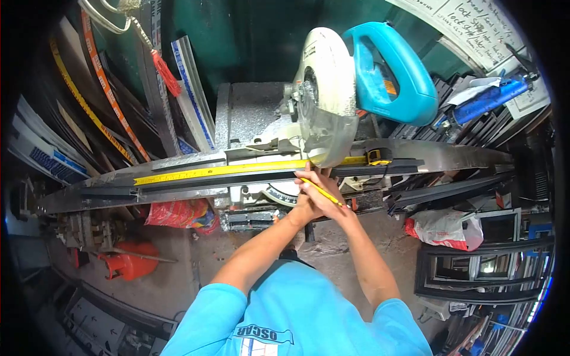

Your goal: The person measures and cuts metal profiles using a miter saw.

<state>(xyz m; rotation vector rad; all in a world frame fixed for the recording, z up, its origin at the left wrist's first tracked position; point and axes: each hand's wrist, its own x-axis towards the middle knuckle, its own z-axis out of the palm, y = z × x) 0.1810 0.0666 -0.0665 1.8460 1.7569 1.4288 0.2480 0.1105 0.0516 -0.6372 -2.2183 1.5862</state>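
My right hand (pixel 323 194) is closed around a yellow pencil (pixel 328 196), its tip pointing up and left, close to the tape's edge. Partly under it lies my left hand (pixel 305 212), with most of its fingers hidden. Just beyond both hands, a yellow tape measure blade (pixel 219 171) runs along a long dark metal profile (pixel 261 177). The tape measure case (pixel 378 156) rests at the right end of the blade. Over the profile stands a mitre saw with a white blade guard (pixel 328 71) and a teal handle (pixel 404 77).
Long strips of profile (pixel 101 89) lean at the back left. A red gas cylinder (pixel 132 261) stands on the floor at left, and a stuffed red bag (pixel 181 218) sits under the bench. To the right are a white and red plastic bag (pixel 446 230) and dark frames (pixel 475 285).
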